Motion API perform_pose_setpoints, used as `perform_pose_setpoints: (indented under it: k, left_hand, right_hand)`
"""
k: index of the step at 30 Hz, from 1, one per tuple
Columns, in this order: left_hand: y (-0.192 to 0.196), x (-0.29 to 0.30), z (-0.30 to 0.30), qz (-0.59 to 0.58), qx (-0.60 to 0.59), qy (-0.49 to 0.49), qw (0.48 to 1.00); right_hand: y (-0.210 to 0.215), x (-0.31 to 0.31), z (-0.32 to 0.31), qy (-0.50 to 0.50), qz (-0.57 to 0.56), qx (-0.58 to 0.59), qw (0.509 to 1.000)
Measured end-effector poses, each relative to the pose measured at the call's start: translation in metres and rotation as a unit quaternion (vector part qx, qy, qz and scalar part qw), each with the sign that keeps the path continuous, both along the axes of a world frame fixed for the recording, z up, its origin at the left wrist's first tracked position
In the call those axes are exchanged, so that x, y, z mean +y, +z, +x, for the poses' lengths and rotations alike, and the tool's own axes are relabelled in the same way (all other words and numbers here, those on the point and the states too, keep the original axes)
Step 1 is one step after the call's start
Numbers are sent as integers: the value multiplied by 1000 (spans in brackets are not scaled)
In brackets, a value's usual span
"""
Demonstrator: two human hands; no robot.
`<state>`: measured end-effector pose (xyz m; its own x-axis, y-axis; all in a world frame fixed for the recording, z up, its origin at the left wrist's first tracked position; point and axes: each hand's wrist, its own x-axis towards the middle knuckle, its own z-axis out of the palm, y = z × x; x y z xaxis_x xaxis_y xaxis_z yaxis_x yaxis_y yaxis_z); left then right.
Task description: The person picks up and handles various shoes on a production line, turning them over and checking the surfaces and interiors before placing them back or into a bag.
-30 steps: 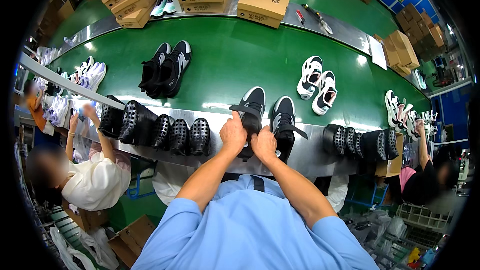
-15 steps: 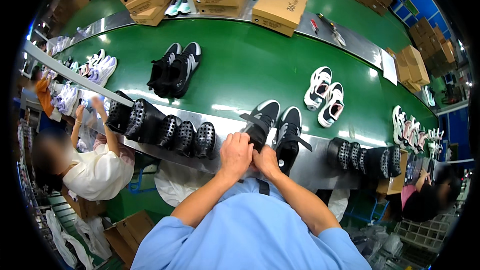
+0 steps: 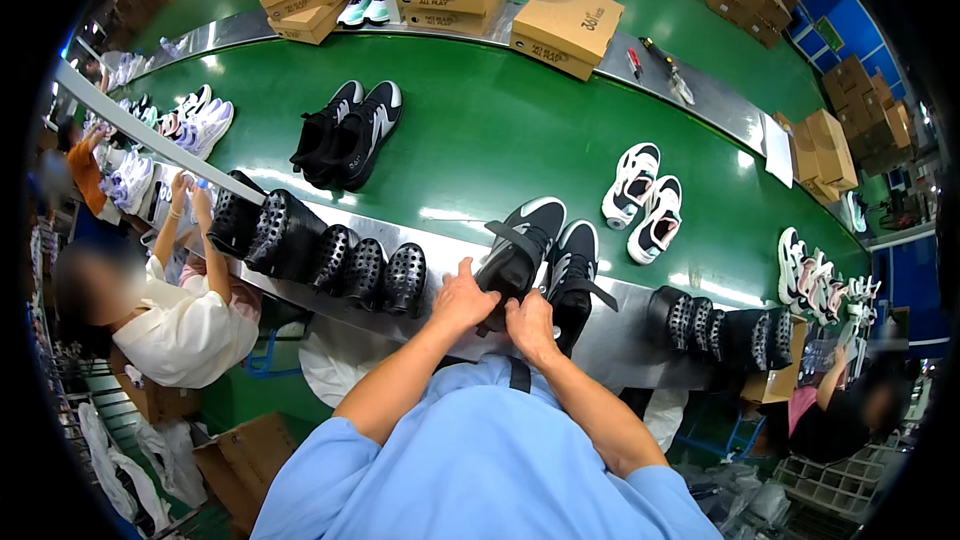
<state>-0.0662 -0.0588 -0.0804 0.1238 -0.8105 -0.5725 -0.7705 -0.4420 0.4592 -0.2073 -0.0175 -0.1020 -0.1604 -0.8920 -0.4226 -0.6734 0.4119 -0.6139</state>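
A black and grey sneaker (image 3: pixel 533 225) stands on the metal ledge before me, toe pointing away, its grey strap (image 3: pixel 514 237) loose and sticking out to the left. My left hand (image 3: pixel 462 300) grips the left side of its collar, with the thumb at the opening. Pinched on the other side of the collar is my right hand (image 3: pixel 530 323), close to the heel. The matching sneaker (image 3: pixel 574 265) stands just to the right, and its strap (image 3: pixel 588 286) hangs out rightward. My right hand partly hides that second sneaker's heel.
Black studded shoe forms (image 3: pixel 365 275) line the ledge at left, more forms (image 3: pixel 715 325) at right. On the green belt (image 3: pixel 480 120) stand black sneakers (image 3: pixel 352 135) and white-black sneakers (image 3: pixel 643 202). Shoe boxes (image 3: pixel 567 25) stand beyond. Co-workers sit at left (image 3: pixel 185 325) and right (image 3: pixel 850 400).
My left hand has moved from over the left sneaker's opening to the left side of its collar, its fingers spreading along it. My right hand stays by the heel.
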Motion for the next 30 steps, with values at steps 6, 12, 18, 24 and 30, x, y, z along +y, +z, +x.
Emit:
perform_pose_setpoints:
  k: [6, 12, 18, 24, 30]
  left_hand:
    - [8, -21, 11, -42, 214, 31, 975]
    - [102, -31, 37, -191, 129, -206, 951]
    - [133, -28, 29, -92, 150, -313, 933]
    - [125, -27, 35, -109, 147, -390, 902]
    - [133, -32, 31, -94, 128, -448, 880]
  right_hand:
    - [72, 2, -33, -14, 26, -253, 967]
    - [188, 8, -111, 11, -160, -143, 977]
    - [196, 1, -101, 60, -9, -342, 938]
    - [191, 2, -88, 69, 13, -361, 930]
    - [177, -2, -72, 97, 34, -349, 931]
